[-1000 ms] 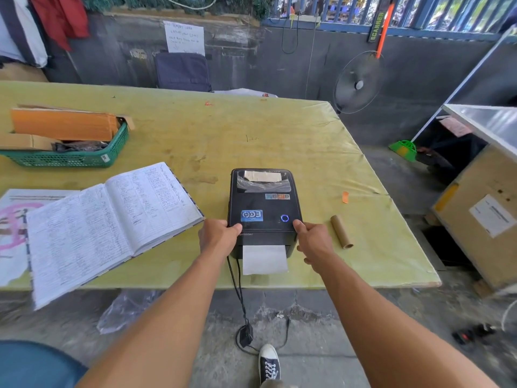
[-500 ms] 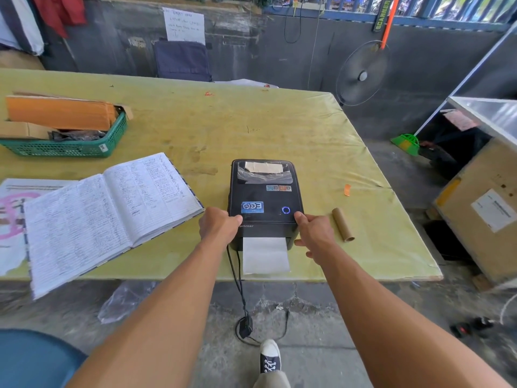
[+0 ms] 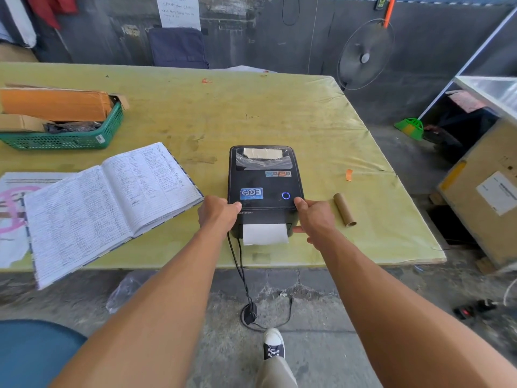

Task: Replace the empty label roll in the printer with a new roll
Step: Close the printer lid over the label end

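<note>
The printer (image 3: 265, 189) is black, lid closed, and sits near the front edge of the yellow-green counter (image 3: 251, 113). On its front lip the letters "printer" can be read in pale print; anything before them is hidden by the thumb. A blue sticker (image 3: 251, 193) on the lid carries a white logo too blurred to read, and a small multicoloured strip above it is also illegible. A blue ring light (image 3: 285, 195) glows at the lid's right front. Through the lid window a pale roll shows. A white label strip (image 3: 265, 233) hangs out of the front slot.

Both arms reach forward, nearly straight. The left grip (image 3: 219, 215) clasps the printer's front left corner, thumb on the lid beside the sticker and fingers curled down the side. The right grip (image 3: 316, 219) clasps the front right corner, thumb on the lid near the ring light and fingers wrapped round the side and front.

A bare cardboard core (image 3: 344, 210) lies on the counter just right of the printer, apart from it. An open ledger (image 3: 112, 203) lies to the left, its handwriting too small to read. A handwritten notice (image 3: 179, 11) on the far wall is also illegible. A dark tag (image 3: 382, 2) at the top edge shows "SC".
</note>
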Action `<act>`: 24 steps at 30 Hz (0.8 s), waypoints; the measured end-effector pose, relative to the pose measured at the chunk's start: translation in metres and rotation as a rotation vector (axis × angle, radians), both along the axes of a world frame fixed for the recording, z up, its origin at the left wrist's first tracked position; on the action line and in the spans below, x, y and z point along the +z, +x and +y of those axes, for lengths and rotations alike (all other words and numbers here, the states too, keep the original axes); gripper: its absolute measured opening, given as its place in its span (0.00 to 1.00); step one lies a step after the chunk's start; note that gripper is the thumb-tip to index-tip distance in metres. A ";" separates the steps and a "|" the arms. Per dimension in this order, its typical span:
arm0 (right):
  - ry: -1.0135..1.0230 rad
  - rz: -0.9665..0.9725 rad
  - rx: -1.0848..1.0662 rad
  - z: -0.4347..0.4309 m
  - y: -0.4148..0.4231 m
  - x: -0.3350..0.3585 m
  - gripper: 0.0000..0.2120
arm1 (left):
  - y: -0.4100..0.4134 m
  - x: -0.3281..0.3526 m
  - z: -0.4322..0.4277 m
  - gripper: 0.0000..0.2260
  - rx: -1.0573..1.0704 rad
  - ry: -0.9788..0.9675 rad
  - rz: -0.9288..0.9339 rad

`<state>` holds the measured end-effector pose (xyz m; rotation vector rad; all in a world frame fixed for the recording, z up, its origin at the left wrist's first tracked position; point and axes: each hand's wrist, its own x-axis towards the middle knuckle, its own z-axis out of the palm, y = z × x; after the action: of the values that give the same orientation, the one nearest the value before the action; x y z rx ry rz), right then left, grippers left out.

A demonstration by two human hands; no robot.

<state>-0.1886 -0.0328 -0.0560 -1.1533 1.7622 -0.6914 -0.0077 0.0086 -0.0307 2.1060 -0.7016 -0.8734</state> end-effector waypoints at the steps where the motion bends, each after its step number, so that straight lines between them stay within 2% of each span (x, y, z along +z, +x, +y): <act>1: 0.001 -0.004 0.003 0.000 0.000 0.000 0.18 | -0.001 0.001 0.000 0.22 -0.003 0.002 -0.010; 5: 0.004 0.011 0.015 0.001 0.000 0.002 0.17 | -0.001 0.001 -0.001 0.20 -0.011 0.011 0.005; 7: 0.013 0.022 0.021 0.000 0.000 0.003 0.17 | -0.001 0.002 -0.002 0.09 -0.022 -0.001 0.037; 8: 0.019 0.026 0.025 0.000 0.000 0.004 0.17 | -0.001 0.004 -0.001 0.07 -0.011 -0.003 0.052; 9: 0.023 0.028 0.028 0.000 0.000 0.005 0.17 | -0.001 0.005 -0.001 0.10 -0.008 0.005 0.060; 10: 0.026 0.033 0.031 0.001 -0.001 0.006 0.17 | -0.001 0.005 -0.001 0.07 -0.017 0.003 0.072; 11: 0.029 0.037 0.033 0.001 -0.001 0.007 0.17 | -0.001 0.006 -0.001 0.08 -0.015 -0.001 0.063; 13: 0.033 0.036 0.038 0.002 -0.001 0.009 0.18 | -0.002 0.005 -0.001 0.20 -0.008 0.018 0.049; 15: 0.035 0.027 0.039 0.002 -0.001 0.010 0.18 | -0.003 0.007 -0.001 0.21 -0.005 0.028 0.020; 21: 0.041 0.034 0.035 0.003 -0.001 0.011 0.19 | -0.003 0.003 -0.003 0.20 -0.009 0.001 -0.005; 24: 0.032 0.034 0.040 0.002 -0.001 0.010 0.18 | -0.004 0.003 -0.003 0.09 -0.057 0.002 -0.049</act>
<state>-0.1898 -0.0309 -0.0460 -1.1811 1.7677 -0.6207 -0.0114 0.0057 -0.0281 2.1248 -0.7897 -0.8565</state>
